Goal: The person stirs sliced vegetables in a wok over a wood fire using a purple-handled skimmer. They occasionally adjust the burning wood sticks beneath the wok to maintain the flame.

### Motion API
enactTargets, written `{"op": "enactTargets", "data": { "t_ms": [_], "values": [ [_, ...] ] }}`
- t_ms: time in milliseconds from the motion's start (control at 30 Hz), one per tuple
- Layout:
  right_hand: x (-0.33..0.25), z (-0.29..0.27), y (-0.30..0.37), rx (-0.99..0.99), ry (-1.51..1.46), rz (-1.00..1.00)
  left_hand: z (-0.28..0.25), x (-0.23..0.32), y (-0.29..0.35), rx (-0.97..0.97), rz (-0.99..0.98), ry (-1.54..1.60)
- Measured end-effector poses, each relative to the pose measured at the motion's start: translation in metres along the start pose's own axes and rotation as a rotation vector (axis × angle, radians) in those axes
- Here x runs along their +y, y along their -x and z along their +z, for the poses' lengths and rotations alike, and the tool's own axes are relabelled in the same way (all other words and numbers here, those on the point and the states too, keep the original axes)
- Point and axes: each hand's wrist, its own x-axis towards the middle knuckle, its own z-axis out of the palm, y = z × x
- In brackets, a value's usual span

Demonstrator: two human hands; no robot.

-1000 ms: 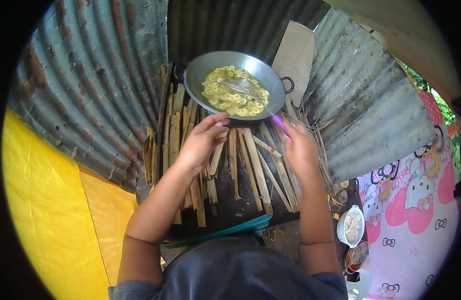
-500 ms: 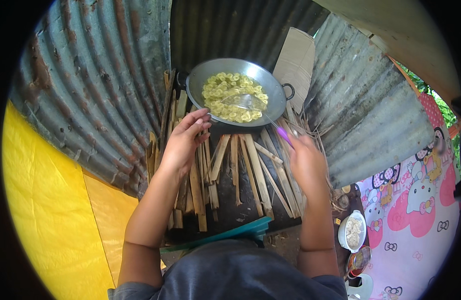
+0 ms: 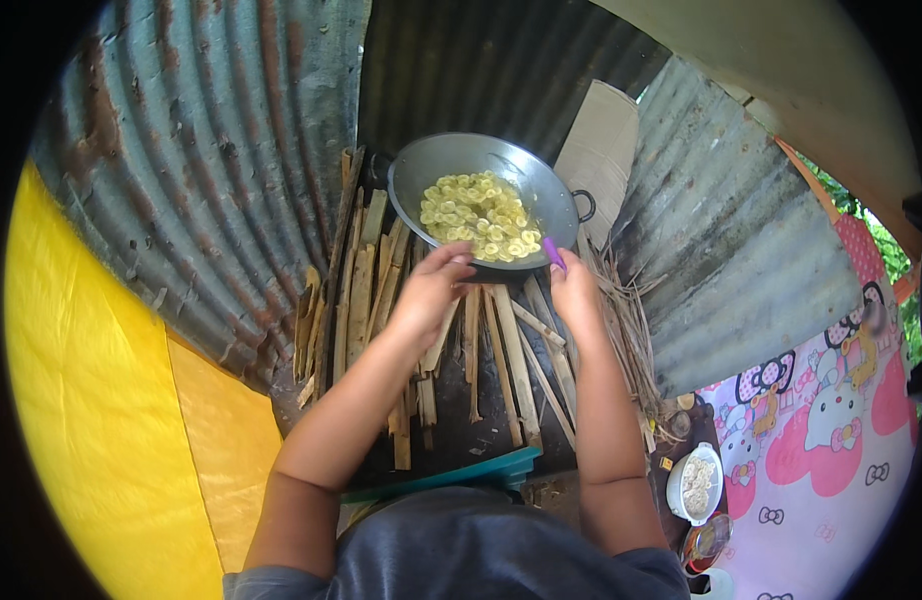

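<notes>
A wide metal wok (image 3: 526,160) holds many pale yellow round slices (image 3: 471,210), which look like banana, in clear liquid. My right hand (image 3: 578,292) grips the purple handle (image 3: 554,253) of a skimmer at the wok's near right rim. The skimmer's metal head cannot be made out among the slices. At the near rim, left of centre, is my left hand (image 3: 436,290), fingers loosely stretched and nothing in them. Whether its fingertips touch the rim I cannot tell.
Split wood sticks (image 3: 501,370) lie below and left of the wok. Corrugated metal sheets (image 3: 211,180) surround it, with a cardboard piece (image 3: 598,150) at the back right. A white bowl (image 3: 697,484) stands at lower right; a yellow sheet (image 3: 91,390) hangs at left.
My left hand has moved right along the near rim. My right hand has shifted left with the skimmer, whose head no longer shows clearly. The view has shifted slightly.
</notes>
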Motion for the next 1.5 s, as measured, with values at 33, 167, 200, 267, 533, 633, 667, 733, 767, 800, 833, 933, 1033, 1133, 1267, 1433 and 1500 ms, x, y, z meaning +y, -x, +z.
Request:
{"op": "enactTargets", "data": {
  "t_ms": [33, 167, 200, 267, 533, 633, 667, 733, 767, 800, 833, 933, 1033, 1133, 1267, 1433, 1500],
  "values": [
    [0.0, 0.004, -0.001, -0.046, -0.041, -0.09, 0.007, -0.008, -0.009, -0.003, -0.036, 0.005],
    [0.002, 0.014, -0.022, 0.01, -0.007, -0.063, 0.034, -0.039, -0.04, -0.015, -0.063, 0.028],
    [0.0, 0.018, -0.029, 0.03, 0.045, -0.064, 0.042, -0.045, -0.048, 0.005, -0.072, 0.04],
    [-0.007, 0.02, -0.037, 0.077, 0.133, -0.075, 0.055, -0.054, -0.059, 0.036, -0.091, 0.065],
    [-0.036, -0.047, 0.032, -0.109, 0.187, -0.153, 0.088, -0.064, -0.032, -0.171, -0.315, 0.553],
    [-0.054, -0.063, 0.046, -0.209, 0.318, -0.112, 0.102, -0.057, -0.017, -0.273, -0.355, 0.646],
    [-0.062, -0.063, 0.046, -0.23, 0.344, -0.151, 0.109, -0.055, -0.012, -0.236, -0.382, 0.707],
    [-0.075, -0.063, 0.046, -0.13, 0.343, -0.192, 0.115, -0.051, -0.006, -0.24, -0.348, 0.783],
    [-0.078, -0.067, 0.049, -0.131, 0.292, -0.274, 0.117, -0.05, -0.003, -0.251, -0.321, 0.828],
    [-0.079, -0.066, 0.05, -0.142, 0.298, -0.134, 0.118, -0.049, 0.0, -0.279, -0.323, 0.81],
    [-0.077, -0.069, 0.053, -0.087, 0.316, -0.153, 0.118, -0.049, 0.005, -0.314, -0.352, 0.76],
    [-0.06, -0.075, 0.063, -0.086, 0.323, -0.044, 0.124, -0.05, 0.019, -0.397, -0.45, 0.621],
    [-0.041, -0.074, 0.062, -0.081, 0.363, -0.251, 0.131, -0.049, 0.017, -0.333, -0.497, 0.77],
    [-0.038, -0.078, 0.062, -0.045, 0.323, -0.176, 0.125, -0.051, 0.009, -0.358, -0.447, 0.686],
    [-0.052, -0.086, 0.07, -0.079, 0.249, -0.165, 0.121, -0.06, 0.007, -0.347, -0.493, 0.635],
    [-0.04, -0.079, 0.057, -0.072, 0.29, -0.14, 0.14, -0.067, 0.002, -0.339, -0.419, 0.79],
    [-0.021, -0.066, 0.037, -0.031, 0.235, -0.211, 0.144, -0.063, -0.009, -0.353, -0.356, 0.787]
  ]
}}
